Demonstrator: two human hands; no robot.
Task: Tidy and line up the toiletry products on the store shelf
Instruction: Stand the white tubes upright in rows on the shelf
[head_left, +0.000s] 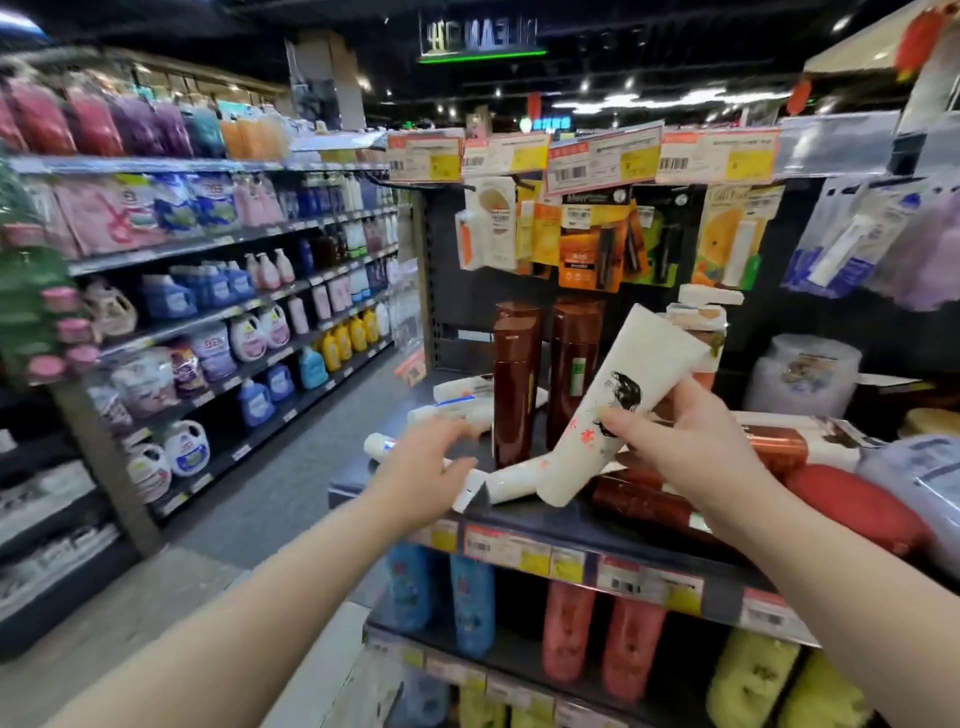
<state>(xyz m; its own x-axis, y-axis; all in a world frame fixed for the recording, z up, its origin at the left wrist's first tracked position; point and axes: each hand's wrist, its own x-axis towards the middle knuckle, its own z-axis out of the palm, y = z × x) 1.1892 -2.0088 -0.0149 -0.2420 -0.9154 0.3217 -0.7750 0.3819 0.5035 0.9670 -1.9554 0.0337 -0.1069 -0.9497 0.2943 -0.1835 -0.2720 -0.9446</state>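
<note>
Reaching in at nine o'clock of the bottles (540, 379), your left hand (426, 467) is spread and loose, holding nothing. Blur hides whether its fingertips touch the small tubes (447, 414) lying flat on the shelf (519, 519). Take those round, slick tubes one at a time; I judge they will roll. The two brown bottles stand upright, tall, glossy and flat-faced, so treat them as the row's line. At their six o'clock a fallen tube (511, 478) lies on its side. Your right hand (691, 447) is wrapped around the big tube (618, 395), smooth white plastic with a dark print, tilted cap toward seven o'clock, crimp toward one. Stand it cap-down beside the bottles, print forward. Shiny red tubes (639, 501) lie below that hand, at six o'clock.
</note>
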